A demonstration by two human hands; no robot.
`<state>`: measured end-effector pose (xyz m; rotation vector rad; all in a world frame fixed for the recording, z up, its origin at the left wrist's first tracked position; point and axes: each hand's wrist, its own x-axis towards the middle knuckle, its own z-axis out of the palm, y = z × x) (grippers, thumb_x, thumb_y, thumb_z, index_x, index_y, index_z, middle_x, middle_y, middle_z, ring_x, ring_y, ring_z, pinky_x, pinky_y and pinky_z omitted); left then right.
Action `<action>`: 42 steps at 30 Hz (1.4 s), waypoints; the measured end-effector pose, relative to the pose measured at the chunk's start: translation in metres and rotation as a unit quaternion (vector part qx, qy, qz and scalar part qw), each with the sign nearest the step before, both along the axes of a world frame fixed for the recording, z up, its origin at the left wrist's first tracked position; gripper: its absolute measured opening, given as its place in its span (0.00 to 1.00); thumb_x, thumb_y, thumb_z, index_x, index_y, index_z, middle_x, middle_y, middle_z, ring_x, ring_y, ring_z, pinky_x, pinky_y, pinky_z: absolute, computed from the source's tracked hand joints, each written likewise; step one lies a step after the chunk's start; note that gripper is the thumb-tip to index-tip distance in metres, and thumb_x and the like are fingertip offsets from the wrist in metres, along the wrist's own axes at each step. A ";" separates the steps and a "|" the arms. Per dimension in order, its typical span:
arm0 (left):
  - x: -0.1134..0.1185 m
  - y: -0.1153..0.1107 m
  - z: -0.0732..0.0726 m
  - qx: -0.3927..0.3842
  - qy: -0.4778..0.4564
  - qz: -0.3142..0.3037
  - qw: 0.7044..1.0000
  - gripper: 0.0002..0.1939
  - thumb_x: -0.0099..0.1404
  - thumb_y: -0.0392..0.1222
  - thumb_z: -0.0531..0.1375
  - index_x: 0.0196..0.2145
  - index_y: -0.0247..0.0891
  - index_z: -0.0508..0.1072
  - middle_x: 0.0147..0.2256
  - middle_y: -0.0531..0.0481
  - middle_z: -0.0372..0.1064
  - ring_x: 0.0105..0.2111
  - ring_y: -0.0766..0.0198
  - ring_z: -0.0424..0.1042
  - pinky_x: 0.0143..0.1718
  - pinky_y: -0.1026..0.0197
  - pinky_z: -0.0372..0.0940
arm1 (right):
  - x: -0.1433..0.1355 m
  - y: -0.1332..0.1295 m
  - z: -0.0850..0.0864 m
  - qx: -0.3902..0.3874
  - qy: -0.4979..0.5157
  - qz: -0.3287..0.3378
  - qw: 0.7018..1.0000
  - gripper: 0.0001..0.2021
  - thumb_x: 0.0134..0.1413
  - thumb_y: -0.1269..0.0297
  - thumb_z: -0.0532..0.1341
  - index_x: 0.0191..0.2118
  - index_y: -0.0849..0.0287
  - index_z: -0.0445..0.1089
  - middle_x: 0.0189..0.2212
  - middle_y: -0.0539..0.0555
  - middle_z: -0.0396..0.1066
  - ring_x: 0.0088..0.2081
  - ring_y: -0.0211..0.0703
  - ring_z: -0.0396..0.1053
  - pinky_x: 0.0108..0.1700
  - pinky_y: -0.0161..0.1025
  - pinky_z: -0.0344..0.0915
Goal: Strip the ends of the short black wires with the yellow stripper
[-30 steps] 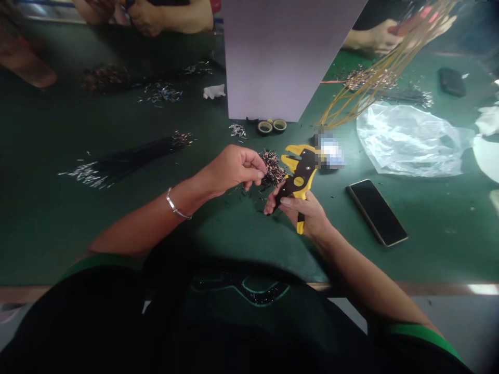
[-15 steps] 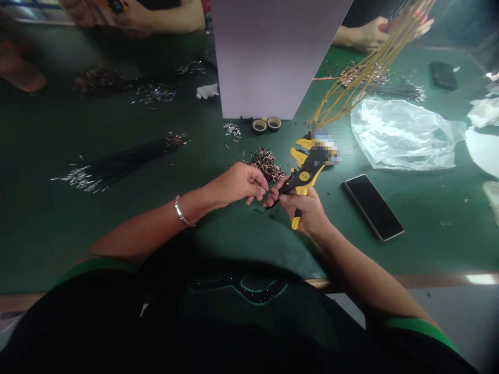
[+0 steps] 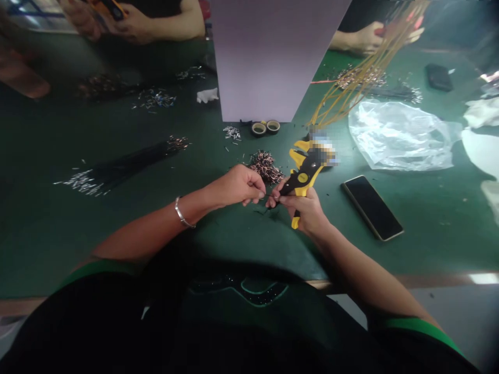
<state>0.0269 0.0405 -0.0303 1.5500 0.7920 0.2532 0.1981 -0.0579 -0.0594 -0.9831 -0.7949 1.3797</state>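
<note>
My left hand (image 3: 242, 186) is closed in a pinch on a thin dark wire (image 3: 268, 195). The wire spans the small gap to the fingertips of my right hand (image 3: 307, 209). That hand is wrapped round yellow-and-black wire strippers (image 3: 303, 177), whose jaws point up and away from me. Its thumb and finger also meet at the wire's end, where a small pale tip shows too small to make out. Just beyond my fingers lies a heap of short dark wires with copper-coloured ends (image 3: 265, 167).
Behind the heap are loose silver ferrules (image 3: 232, 133) and two tape rolls (image 3: 259, 129) by an upright pale panel (image 3: 276, 62). A wire bundle (image 3: 128, 162) lies left; a phone (image 3: 372, 208) and plastic bag (image 3: 401, 136) lie right. Co-workers' hands (image 3: 136, 23) work across the table.
My left fingertips have drawn slightly left, so more wire shows between the hands. My right hand keeps its hold on the wire strippers. The view has shifted a little.
</note>
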 end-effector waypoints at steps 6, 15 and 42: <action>-0.003 0.005 0.006 -0.002 -0.021 0.033 0.999 0.04 0.53 0.28 0.62 0.25 0.33 0.75 0.18 0.53 0.69 0.15 0.74 0.63 0.17 0.68 0.59 | 0.001 0.002 -0.003 0.014 0.007 -0.005 1.000 0.10 0.39 0.73 0.65 0.32 0.57 0.69 0.24 0.47 0.69 0.26 0.41 0.68 0.37 0.49 0.70; -0.008 0.012 0.018 0.006 -0.103 0.165 0.981 0.01 0.53 0.33 0.65 0.26 0.33 0.76 0.20 0.52 0.70 0.18 0.72 0.65 0.21 0.65 0.62 | 0.006 0.003 -0.009 0.029 -0.039 -0.007 0.999 0.11 0.39 0.74 0.64 0.33 0.57 0.71 0.27 0.48 0.70 0.30 0.43 0.70 0.42 0.48 0.69; -0.002 -0.013 0.018 0.100 -0.082 0.234 0.964 0.05 0.59 0.38 0.63 0.26 0.38 0.72 0.21 0.53 0.68 0.18 0.73 0.62 0.21 0.65 0.60 | -0.012 -0.001 -0.009 -0.005 -0.107 0.064 0.992 0.14 0.42 0.67 0.70 0.38 0.58 0.72 0.30 0.50 0.75 0.30 0.41 0.72 0.37 0.44 0.70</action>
